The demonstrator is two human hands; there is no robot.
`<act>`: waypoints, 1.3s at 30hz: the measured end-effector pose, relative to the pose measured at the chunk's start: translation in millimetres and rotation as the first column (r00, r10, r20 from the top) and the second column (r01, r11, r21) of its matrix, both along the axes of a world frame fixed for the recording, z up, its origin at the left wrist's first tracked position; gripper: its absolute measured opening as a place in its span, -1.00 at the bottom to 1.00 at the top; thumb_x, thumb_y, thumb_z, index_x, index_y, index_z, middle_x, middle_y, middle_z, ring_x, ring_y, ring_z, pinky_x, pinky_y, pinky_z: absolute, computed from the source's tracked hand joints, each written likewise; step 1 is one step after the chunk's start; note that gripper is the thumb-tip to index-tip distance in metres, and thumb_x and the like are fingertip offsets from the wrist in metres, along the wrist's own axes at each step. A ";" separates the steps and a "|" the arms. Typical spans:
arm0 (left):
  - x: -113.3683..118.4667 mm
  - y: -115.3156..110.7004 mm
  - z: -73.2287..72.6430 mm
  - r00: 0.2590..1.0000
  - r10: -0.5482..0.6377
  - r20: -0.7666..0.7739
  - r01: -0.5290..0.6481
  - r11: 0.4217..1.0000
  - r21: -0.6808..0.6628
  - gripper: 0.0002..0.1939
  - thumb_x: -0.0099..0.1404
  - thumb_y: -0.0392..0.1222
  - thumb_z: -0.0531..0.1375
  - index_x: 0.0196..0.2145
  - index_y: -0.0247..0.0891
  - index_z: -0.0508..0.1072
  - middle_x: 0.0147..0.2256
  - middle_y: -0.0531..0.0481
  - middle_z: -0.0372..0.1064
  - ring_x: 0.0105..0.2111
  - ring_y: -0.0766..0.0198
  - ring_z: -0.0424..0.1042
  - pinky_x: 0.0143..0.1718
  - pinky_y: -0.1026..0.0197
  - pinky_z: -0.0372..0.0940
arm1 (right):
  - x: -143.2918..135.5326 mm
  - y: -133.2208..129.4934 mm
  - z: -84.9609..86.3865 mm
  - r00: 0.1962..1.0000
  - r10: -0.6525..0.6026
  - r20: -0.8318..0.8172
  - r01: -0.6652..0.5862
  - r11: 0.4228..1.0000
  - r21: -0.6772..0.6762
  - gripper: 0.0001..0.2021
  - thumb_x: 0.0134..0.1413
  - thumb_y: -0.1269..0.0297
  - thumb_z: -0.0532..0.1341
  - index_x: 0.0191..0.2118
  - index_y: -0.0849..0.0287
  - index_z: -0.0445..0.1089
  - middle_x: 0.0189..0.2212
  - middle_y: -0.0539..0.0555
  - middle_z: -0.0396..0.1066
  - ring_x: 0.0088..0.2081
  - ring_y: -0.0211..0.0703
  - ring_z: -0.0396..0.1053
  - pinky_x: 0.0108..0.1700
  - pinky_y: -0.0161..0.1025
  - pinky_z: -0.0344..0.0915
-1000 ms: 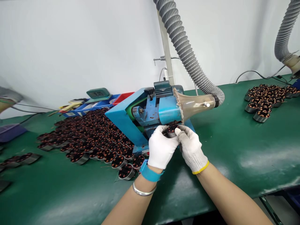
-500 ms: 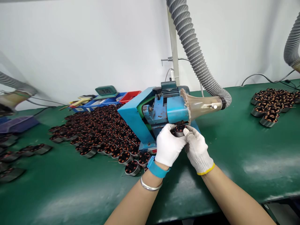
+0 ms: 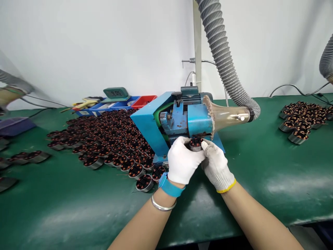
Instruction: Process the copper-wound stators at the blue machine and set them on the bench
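Observation:
Both hands wear white gloves and grip one round metal part with dark and copper windings [image 3: 196,143]. My left hand [image 3: 184,160] wraps its left side, and my right hand [image 3: 216,161] pinches its right side with the thumb near the top rim. The part is just in front of the blue machine [image 3: 199,119], below its cover; whether it touches the machine I cannot tell. Left of the machine, many similar wound parts [image 3: 109,135] stand crowded together. The nearest one [image 3: 144,183] is beside my left wrist.
A clear funnel [image 3: 229,117] joins a grey ribbed hose [image 3: 220,52] on the machine's right. Blue bins [image 3: 117,105], a red bin [image 3: 143,101] and a digital display [image 3: 116,93] are behind. More wound parts [image 3: 303,119] stand at right on the green table [image 3: 260,173].
Both hands and the held part have moved slightly back from the machine toward me, and the part's top shows more. The camera view has shifted a little.

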State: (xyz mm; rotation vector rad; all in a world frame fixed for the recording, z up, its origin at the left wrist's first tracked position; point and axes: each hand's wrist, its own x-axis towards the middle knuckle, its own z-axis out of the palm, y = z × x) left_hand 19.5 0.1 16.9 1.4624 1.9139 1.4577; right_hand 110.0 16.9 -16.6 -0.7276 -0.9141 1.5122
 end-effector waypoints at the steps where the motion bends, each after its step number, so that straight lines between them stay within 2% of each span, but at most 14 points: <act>1: 0.6 1.1 1.2 1.000 0.003 -0.009 -0.003 1.000 0.002 -0.62 -0.12 0.06 0.34 -0.40 -0.20 0.37 -0.42 -0.02 0.49 -0.38 0.11 0.50 -0.34 0.14 0.33 | 0.1 1.2 0.7 1.000 0.003 -0.001 -0.003 1.000 0.003 -0.60 -0.01 0.03 0.27 -0.10 0.15 0.36 -0.25 0.09 0.52 -0.22 -0.04 0.49 -0.15 -0.16 0.41; 7: 2.8 2.6 3.2 1.000 0.003 -0.011 -0.003 1.000 0.007 -0.60 -0.14 0.05 0.35 -0.40 -0.19 0.35 -0.40 -0.03 0.49 -0.36 0.10 0.50 -0.33 0.14 0.33 | 2.4 2.7 2.4 0.999 0.023 0.037 -0.023 1.000 0.003 -0.54 -0.02 -0.04 0.24 -0.07 0.17 0.36 -0.32 0.09 0.51 -0.33 -0.05 0.46 -0.31 -0.17 0.40; 18: 6.1 2.4 6.9 1.000 -0.006 -0.028 0.007 1.000 0.008 -0.62 -0.11 0.03 0.35 -0.41 -0.20 0.34 -0.42 -0.02 0.47 -0.37 0.12 0.49 -0.35 0.16 0.32 | 0.8 -0.4 7.2 0.999 0.003 -0.048 -0.003 1.000 -0.003 -0.62 -0.03 0.04 0.24 -0.14 0.16 0.33 -0.29 0.10 0.52 -0.21 0.00 0.48 -0.17 -0.11 0.42; 22: 6.1 -8.7 -0.7 0.998 -0.060 0.005 0.060 0.998 0.038 -0.65 -0.08 -0.05 0.34 -0.35 -0.22 0.38 -0.38 -0.03 0.47 -0.34 0.14 0.49 -0.29 0.15 0.35 | 7.1 -10.9 3.2 0.998 -0.051 0.023 0.051 0.999 0.006 -0.61 -0.04 0.07 0.28 -0.09 0.12 0.33 -0.23 0.11 0.51 -0.17 0.01 0.48 -0.11 -0.08 0.42; 26: 0.5 -28.5 -14.5 0.966 -0.180 0.183 0.163 0.981 0.105 -0.57 -0.10 -0.15 0.38 -0.23 -0.23 0.39 -0.28 -0.06 0.48 -0.26 0.12 0.49 -0.19 0.12 0.38 | 11.1 -29.7 0.3 0.981 -0.112 0.156 0.087 0.984 0.157 -0.64 -0.08 0.17 0.33 -0.12 0.12 0.36 -0.18 0.14 0.49 -0.13 0.00 0.46 -0.03 -0.05 0.40; 30: -8.0 -50.9 -19.2 0.860 -0.299 0.414 0.244 0.953 0.181 -0.53 -0.09 -0.26 0.38 -0.19 -0.21 0.38 -0.24 -0.07 0.47 -0.24 0.12 0.49 -0.16 0.11 0.40 | 12.9 -45.8 0.6 0.959 -0.050 0.278 -0.061 0.924 0.377 -0.63 0.00 0.24 0.30 -0.03 0.10 0.33 -0.11 0.15 0.45 -0.07 0.01 0.43 0.01 -0.05 0.37; 34: -34.7 -78.9 -18.6 0.761 -0.264 0.593 0.202 0.964 0.170 -0.51 -0.14 -0.28 0.41 -0.20 -0.20 0.41 -0.34 -0.01 0.46 -0.33 0.17 0.48 -0.22 0.13 0.41 | 17.5 -56.9 0.8 0.894 -0.044 0.447 -0.225 0.816 0.532 -0.48 -0.06 0.20 0.35 0.07 0.06 0.30 -0.05 0.15 0.37 -0.05 0.04 0.38 0.01 -0.05 0.34; 36: -58.0 -95.4 -21.0 0.619 -0.274 0.737 0.227 0.960 0.166 -0.50 -0.11 -0.16 0.41 -0.16 -0.21 0.45 -0.30 -0.05 0.48 -0.31 0.15 0.49 -0.19 0.09 0.41 | 20.8 -60.1 0.2 0.852 -0.065 0.520 -0.273 0.793 0.545 -0.45 -0.06 0.18 0.35 0.10 0.05 0.28 -0.10 0.14 0.38 -0.13 0.01 0.40 -0.05 -0.09 0.36; 39: -96.1 -121.7 -28.9 0.315 -0.310 0.897 0.265 0.936 0.230 -0.46 -0.07 0.06 0.36 -0.13 -0.22 0.50 -0.18 -0.14 0.49 -0.27 0.10 0.50 -0.17 0.04 0.40 | 26.4 -60.4 -4.1 0.811 -0.101 0.576 -0.280 0.797 0.535 -0.48 0.01 0.18 0.31 0.13 0.01 0.26 -0.12 0.14 0.40 -0.16 0.00 0.43 -0.15 -0.16 0.38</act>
